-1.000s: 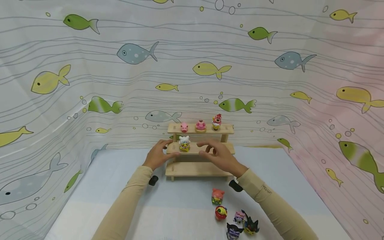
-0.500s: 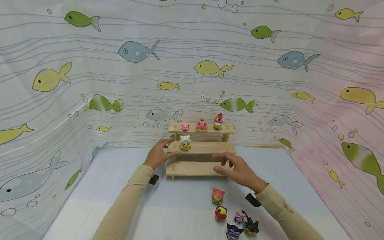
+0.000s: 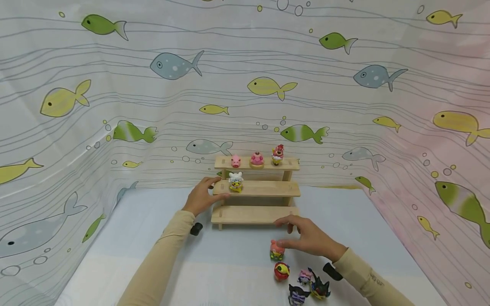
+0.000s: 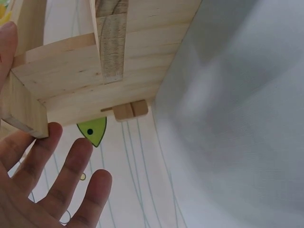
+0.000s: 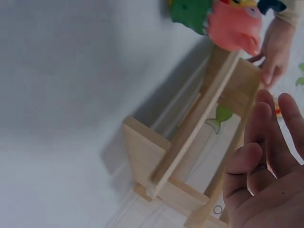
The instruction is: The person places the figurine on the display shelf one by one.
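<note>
In the head view my left hand holds the left end of the middle step of a three-tier wooden display stand, thumb in front and fingers behind. The left wrist view shows a fingertip against the wooden step's end. My right hand is beside a coral toy figurine with a green base, thumb overlapping its top in the head view. From the right wrist, the coral figurine appears apart from the loosely bent fingers. A white-hooded figurine stands on the middle step, near my left thumb.
Along the top step stand a pig figurine, a pink figurine and a red-hatted one. A red-and-yellow figurine and several others, including a black spiky one, are on the table nearer me. A fish-print curtain encloses the back and sides.
My right hand has drawn back from the middle step, moving right and down to the coral figurine. My left hand has stayed at the stand's left end.
</note>
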A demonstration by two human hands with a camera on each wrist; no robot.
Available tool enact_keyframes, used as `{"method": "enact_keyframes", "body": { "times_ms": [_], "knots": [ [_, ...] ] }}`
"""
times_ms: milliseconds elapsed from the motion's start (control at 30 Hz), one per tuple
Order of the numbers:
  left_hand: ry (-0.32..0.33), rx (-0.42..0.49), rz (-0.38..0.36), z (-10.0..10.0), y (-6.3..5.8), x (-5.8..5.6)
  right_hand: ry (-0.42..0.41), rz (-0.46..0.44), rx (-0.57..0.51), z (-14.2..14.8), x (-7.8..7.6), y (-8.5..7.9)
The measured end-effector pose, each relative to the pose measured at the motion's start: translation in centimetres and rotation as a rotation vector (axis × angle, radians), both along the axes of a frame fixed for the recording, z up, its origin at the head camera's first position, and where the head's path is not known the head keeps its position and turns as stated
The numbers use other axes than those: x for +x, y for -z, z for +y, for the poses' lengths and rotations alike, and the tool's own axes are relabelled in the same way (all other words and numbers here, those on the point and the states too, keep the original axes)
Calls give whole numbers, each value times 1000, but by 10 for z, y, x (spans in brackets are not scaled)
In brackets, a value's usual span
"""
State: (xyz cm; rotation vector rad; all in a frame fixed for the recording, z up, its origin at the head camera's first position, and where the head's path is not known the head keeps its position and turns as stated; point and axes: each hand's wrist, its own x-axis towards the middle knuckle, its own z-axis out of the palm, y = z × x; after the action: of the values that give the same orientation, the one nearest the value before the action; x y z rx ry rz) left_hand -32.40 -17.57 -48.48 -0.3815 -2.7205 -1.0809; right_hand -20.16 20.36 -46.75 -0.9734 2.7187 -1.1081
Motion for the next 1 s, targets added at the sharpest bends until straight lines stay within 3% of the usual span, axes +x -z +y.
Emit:
{"method": "enact_keyframes", "body": {
  "times_ms": [300, 567, 1000],
  "knots": [
    [-9, -2, -25, 1, -3, 2, -14, -69, 151, 1, 2, 13],
    [-10, -3, -23, 2, -4, 4, -35, -126, 130, 0, 0, 15],
    [-3, 10, -4, -1, 1, 1, -86, -91, 161, -9, 0, 19]
  ]
}}
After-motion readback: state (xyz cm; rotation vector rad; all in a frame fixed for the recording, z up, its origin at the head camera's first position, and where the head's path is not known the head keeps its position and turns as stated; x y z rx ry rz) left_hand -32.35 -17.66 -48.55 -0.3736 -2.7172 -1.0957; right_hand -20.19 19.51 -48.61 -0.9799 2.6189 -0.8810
